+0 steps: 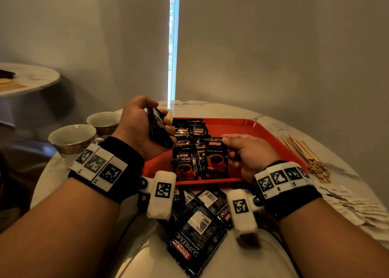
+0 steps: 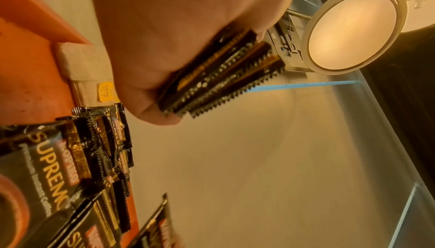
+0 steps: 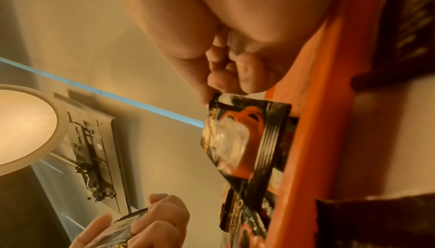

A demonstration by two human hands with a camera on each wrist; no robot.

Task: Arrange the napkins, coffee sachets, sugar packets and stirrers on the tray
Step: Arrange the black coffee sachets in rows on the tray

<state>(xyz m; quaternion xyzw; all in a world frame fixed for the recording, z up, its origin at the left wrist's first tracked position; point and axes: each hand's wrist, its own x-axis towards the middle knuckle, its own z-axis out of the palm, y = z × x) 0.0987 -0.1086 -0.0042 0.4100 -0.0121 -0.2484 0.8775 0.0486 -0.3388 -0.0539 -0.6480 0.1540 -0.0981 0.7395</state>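
Note:
A red tray (image 1: 248, 128) sits on the round marble table, with black coffee sachets (image 1: 190, 131) laid in overlapping rows on its left half. My left hand (image 1: 145, 128) hovers over the tray's left edge and grips a stack of sachets (image 2: 221, 75). My right hand (image 1: 242, 149) pinches the top corner of one sachet (image 1: 215, 159) and holds it at the front of the right row, its lower end near the tray floor (image 3: 317, 140). Several more sachets (image 1: 197, 220) lie loose on the table in front of the tray. A napkin stack (image 2: 82, 64) sits in the tray's far left corner.
Wooden stirrers (image 1: 305, 155) lie in a heap right of the tray. Pale paper packets (image 1: 353, 208) spread along the table's right front. Two cups (image 1: 72, 137) stand left of the tray. A second round table (image 1: 29, 77) is at the far left.

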